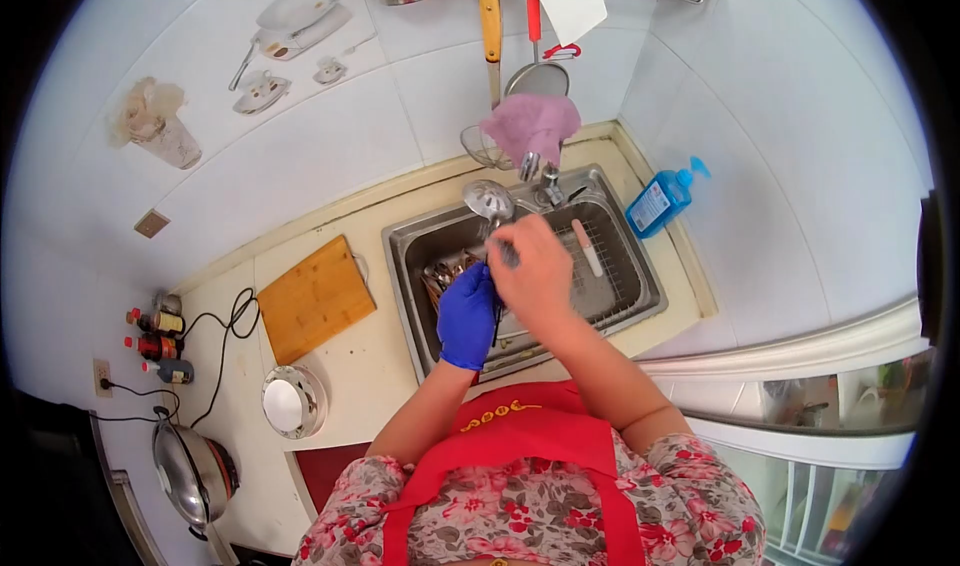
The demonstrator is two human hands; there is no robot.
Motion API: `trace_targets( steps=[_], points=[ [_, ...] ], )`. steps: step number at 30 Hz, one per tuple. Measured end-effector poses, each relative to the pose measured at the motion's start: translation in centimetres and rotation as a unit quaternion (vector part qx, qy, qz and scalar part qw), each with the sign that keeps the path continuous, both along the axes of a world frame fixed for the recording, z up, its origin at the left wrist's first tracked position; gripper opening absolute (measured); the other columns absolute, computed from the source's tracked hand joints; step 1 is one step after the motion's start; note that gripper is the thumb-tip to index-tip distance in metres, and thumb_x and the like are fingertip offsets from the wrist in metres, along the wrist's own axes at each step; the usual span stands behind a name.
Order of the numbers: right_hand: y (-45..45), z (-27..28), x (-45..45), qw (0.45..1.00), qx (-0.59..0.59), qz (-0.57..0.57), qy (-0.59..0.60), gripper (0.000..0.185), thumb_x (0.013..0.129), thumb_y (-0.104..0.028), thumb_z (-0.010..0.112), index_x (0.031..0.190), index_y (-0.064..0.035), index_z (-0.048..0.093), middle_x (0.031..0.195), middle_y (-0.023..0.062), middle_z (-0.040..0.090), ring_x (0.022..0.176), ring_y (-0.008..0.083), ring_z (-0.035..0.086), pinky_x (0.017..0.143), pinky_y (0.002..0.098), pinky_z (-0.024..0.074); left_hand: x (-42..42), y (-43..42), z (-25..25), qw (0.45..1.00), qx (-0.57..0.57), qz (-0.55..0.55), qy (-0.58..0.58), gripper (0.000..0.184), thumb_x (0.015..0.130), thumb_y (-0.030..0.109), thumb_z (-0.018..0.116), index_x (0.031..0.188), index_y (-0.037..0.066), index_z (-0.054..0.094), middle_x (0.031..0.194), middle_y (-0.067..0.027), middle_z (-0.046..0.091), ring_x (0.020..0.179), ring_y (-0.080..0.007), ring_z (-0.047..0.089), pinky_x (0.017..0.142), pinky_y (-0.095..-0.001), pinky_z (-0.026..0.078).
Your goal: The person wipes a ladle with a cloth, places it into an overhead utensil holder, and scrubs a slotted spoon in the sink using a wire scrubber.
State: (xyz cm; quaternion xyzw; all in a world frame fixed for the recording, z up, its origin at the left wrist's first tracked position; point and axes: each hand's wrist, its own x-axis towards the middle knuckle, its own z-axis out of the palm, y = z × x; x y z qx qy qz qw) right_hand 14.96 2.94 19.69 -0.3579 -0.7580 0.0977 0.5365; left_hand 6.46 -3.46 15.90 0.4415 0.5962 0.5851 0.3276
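Gripping one slotted ladle point(488, 200) together, gloved left hand point(468, 313) beside bare right hand point(535, 274), forearms point(605, 366) converging.

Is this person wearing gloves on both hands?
No, the left hand wears a blue glove, while the right hand is bare.

Count: two hands, left hand point(464, 328) and right hand point(537, 274); gloves, one, on the left; one skimmer point(489, 198); one sink point(400, 278); one pump bottle point(656, 206); one cutting board point(316, 300); sauce bottles point(157, 347), at least three; cutlery point(452, 270) too jumbled to number.
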Motion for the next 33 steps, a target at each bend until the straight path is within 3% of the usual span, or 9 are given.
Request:
trace_targets(
  steps=[4, 8, 10, 11, 14, 17, 21, 29, 33],
  points=[
    [0.1, 0.7, -0.8, 1.0, 0.006, -0.024, 0.015, 0.015, 0.066, -0.007, 0.066, 0.075, -0.0086, 0.054, 0.073, 0.0065, 0.051, 0.067, 0.026, 0.054, 0.055, 0.0332, 0.044, -0.5, -0.3, 0.8, 0.995, -0.017, -0.02, -0.101, 0.015, 0.085, 0.007, 0.047, 0.09, 0.0, 0.059, 0.074, -0.0019, 0.058, 0.065, -0.0078, 0.051, 0.059, -0.0227, 0.041],
    [-1.8, 0.5, -1.6, 0.998, -0.052, 0.002, -0.041, 0.015, 0.066, -0.006, 0.065, 0.076, -0.0088, 0.054, 0.073, 0.0062, 0.05, 0.068, 0.026, 0.054, 0.056, 0.0332, 0.0442, -1.7, -0.2, 0.1, 0.997, 0.007, 0.01, -0.077, 0.015, 0.085, 0.006, 0.046, 0.09, 0.0, 0.059, 0.074, -0.0015, 0.058, 0.065, -0.0065, 0.05, 0.059, -0.0213, 0.041],
    [-0.7, 1.2, -1.4, 0.997, -0.023, -0.054, -0.053, 0.015, 0.066, -0.007, 0.066, 0.075, -0.0097, 0.054, 0.075, 0.0055, 0.051, 0.068, 0.025, 0.054, 0.056, 0.0332, 0.0442, -2.0, -1.1, 0.2, 0.982, -0.124, -0.043, -0.132, 0.016, 0.086, 0.006, 0.046, 0.09, -0.001, 0.059, 0.075, -0.0013, 0.059, 0.066, -0.0063, 0.051, 0.06, -0.021, 0.042],
    [-0.6, 1.4, -1.4, 0.995, -0.008, -0.082, -0.059, 0.015, 0.066, -0.008, 0.066, 0.075, -0.0102, 0.055, 0.076, 0.0052, 0.051, 0.069, 0.0245, 0.054, 0.056, 0.0333, 0.0442, -2.1, -1.2, 0.1, 0.982, -0.126, -0.045, -0.134, 0.016, 0.086, 0.006, 0.046, 0.09, -0.001, 0.059, 0.075, -0.0013, 0.059, 0.066, -0.0063, 0.051, 0.06, -0.021, 0.042],
    [-2.2, 0.5, -2.4, 0.998, -0.025, -0.028, -0.047, 0.017, 0.066, -0.005, 0.067, 0.079, -0.0082, 0.058, 0.077, 0.0058, 0.052, 0.07, 0.0247, 0.056, 0.059, 0.0311, 0.0451, -2.8, 0.0, -0.8, 0.992, 0.042, -0.005, -0.117, 0.015, 0.086, 0.009, 0.047, 0.093, 0.002, 0.06, 0.068, 0.0023, 0.055, 0.053, -0.0039, 0.045, 0.046, -0.0175, 0.034],
    [-3.3, 0.8, -2.3, 0.995, -0.073, 0.014, -0.065, 0.018, 0.065, -0.005, 0.068, 0.08, -0.0082, 0.06, 0.08, 0.006, 0.052, 0.07, 0.0237, 0.055, 0.059, 0.0309, 0.0445, -4.0, -1.0, -1.0, 0.981, -0.05, -0.057, -0.177, 0.017, 0.087, 0.01, 0.046, 0.094, 0.002, 0.06, 0.063, 0.0036, 0.051, 0.048, -0.0036, 0.042, 0.042, -0.0176, 0.03],
    [-2.2, 1.6, -1.6, 0.997, 0.008, -0.06, -0.043, 0.022, 0.063, -0.001, 0.069, 0.082, -0.0068, 0.06, 0.083, 0.0084, 0.052, 0.07, 0.0235, 0.054, 0.058, 0.0295, 0.0441, -4.4, -1.9, 1.0, 0.976, -0.088, -0.07, -0.187, 0.021, 0.089, 0.012, 0.044, 0.095, 0.003, 0.062, 0.061, 0.0019, 0.052, 0.047, -0.0032, 0.041, 0.043, -0.0181, 0.031],
    [-2.8, -0.1, -2.9, 0.99, 0.07, -0.027, -0.116, 0.026, 0.062, -0.003, 0.067, 0.086, -0.0095, 0.06, 0.085, 0.007, 0.052, 0.075, 0.0255, 0.053, 0.062, 0.034, 0.045, -4.8, -2.5, 0.1, 0.968, -0.074, -0.085, -0.226, 0.019, 0.088, 0.01, 0.044, 0.092, 0.002, 0.06, 0.063, 0.0012, 0.051, 0.046, -0.0045, 0.038, 0.042, -0.0179, 0.029],
    [-2.9, -0.1, -2.7, 0.983, 0.07, -0.057, -0.161, 0.027, 0.063, -0.005, 0.066, 0.088, -0.01, 0.059, 0.086, 0.0072, 0.051, 0.076, 0.0263, 0.052, 0.063, 0.0348, 0.045, -5.0, -2.5, 0.4, 0.981, -0.061, -0.086, -0.163, 0.019, 0.087, 0.01, 0.045, 0.092, 0.001, 0.061, 0.061, 0.0004, 0.052, 0.051, -0.0057, 0.043, 0.047, -0.0201, 0.034]
  ],
)
